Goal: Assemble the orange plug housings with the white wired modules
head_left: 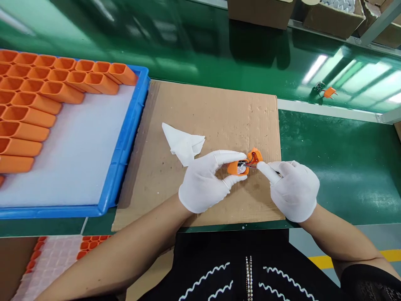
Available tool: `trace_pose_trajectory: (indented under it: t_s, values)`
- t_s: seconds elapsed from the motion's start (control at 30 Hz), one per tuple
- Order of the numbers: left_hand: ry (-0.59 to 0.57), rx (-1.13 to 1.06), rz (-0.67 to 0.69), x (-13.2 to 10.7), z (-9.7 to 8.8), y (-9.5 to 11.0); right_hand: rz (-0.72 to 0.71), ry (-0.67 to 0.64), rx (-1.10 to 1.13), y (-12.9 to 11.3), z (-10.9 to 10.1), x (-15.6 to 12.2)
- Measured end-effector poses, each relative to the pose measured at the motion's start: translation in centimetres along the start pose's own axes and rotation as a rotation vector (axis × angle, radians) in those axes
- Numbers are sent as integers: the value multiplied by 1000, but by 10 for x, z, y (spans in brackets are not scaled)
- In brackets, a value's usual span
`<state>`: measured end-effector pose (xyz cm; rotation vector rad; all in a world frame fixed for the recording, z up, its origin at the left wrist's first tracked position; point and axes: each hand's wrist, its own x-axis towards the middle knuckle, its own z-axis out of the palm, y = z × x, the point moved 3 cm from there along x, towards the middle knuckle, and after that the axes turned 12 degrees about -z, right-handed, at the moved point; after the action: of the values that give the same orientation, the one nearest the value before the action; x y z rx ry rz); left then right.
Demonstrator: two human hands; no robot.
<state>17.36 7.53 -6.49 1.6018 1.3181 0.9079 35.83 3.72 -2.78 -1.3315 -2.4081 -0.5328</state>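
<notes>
The left hand [205, 184], in a white glove, pinches a small orange housing [233, 168] between thumb and forefinger, closed firmly on it above the near middle of a cardboard sheet [216, 113]. The housing's long axis runs left to right, with its open end facing right, where something metallic shows inside. Just right of that opening sits an orange cap [255, 155], joined to the housing by a short red wire [250, 164].

The right hand [294, 190], also gloved, lies right of the cap with its forefinger stretched left, its tip touching or almost touching the cap. Its other fingers are curled; something thin and dark may be held under them, but whether it grips anything cannot be told. So the right hand is nearer the cap and the left nearer the housing.

A white cloth [183, 144] lies just far-left of the left hand. Further left, a blue tray [125, 142] holds rows of orange shells [46, 92]. 1 small orange part [329, 92] rests far right on the green belt [328, 159].
</notes>
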Motion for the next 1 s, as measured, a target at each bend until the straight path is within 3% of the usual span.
trace_pose_trajectory:
  t_s: [0.17,0.33,0.4,0.57,0.73,0.9,1.0]
  values:
    - [26,62,69,-3,3,0,68,-30,-42,0,-4,2]
    - [15,55,55,-2,4,-2,-103,-106,22,-1,-4,1]
    - [7,21,35,-1,4,-3,-107,-98,28,0,-3,-1]
    - [-18,-80,-2,0,3,-4,26,-12,10,1,-3,-5]
    - [23,20,50,-2,4,0,182,-23,-111,-4,-2,-3]
    - [20,42,74,-1,4,-1,4,-60,-4,-6,-5,-2]
    - [-36,-58,16,1,4,-4,16,-41,7,-2,-5,-5]
